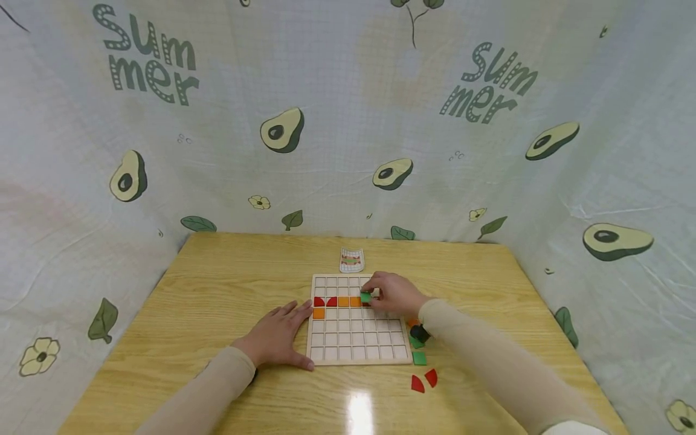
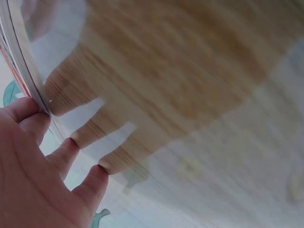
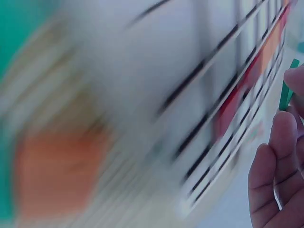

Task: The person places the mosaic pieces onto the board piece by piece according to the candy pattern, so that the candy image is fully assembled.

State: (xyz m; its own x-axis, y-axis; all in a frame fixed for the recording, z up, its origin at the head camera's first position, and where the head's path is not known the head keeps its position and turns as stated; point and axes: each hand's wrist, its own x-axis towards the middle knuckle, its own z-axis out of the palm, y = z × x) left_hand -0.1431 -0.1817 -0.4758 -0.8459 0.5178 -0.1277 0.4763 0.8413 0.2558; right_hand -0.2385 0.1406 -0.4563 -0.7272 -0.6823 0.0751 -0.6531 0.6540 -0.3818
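My right hand (image 1: 398,293) pinches a green square tile (image 1: 366,298) between thumb and fingers, close over the gridded wooden board (image 1: 359,341). In the right wrist view the green tile (image 3: 288,88) shows edge-on at the fingertips. Along one row of the board lie red quarter-circle tiles (image 1: 331,301) and orange square tiles (image 1: 343,301), up to the right fingers. Another orange tile (image 1: 318,313) sits one row nearer at the left edge. Fingers spread, my left hand (image 1: 277,335) rests on the table at the board's left side, its fingertips right at the edge.
Behind the board lies a small pattern card (image 1: 351,260). Two loose red quarter-circle tiles (image 1: 417,384) are at the near right. A green tile (image 1: 419,358) lies at the board's right corner, with more green and orange tiles partly hidden under the right wrist. Printed cloth (image 1: 337,133) surrounds the table.
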